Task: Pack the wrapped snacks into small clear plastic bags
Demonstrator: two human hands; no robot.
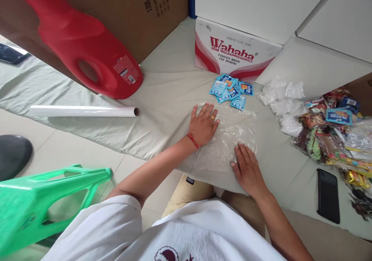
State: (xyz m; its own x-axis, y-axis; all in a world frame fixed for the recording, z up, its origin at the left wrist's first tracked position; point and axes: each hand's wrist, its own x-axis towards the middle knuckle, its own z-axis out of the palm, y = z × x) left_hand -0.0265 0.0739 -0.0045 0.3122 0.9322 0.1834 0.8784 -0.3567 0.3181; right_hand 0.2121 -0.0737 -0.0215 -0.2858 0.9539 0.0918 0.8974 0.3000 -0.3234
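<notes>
On the pale tablecloth point(162, 115), directly before the person, a clear plastic film point(222, 148) lies spread out and wrinkled; the left hand point(203, 125) rests open on its left part, fingers splayed; the right hand point(248, 166), also open, lies palm down at its near right edge, fingers extended; just beyond the film, blue snack sachets point(228, 91) lie heaped before a Wahaha water carton point(232, 54); crumpled clear plastic bundles point(281, 96) sit to the right, beside assorted packaged snacks point(328, 131).
</notes>
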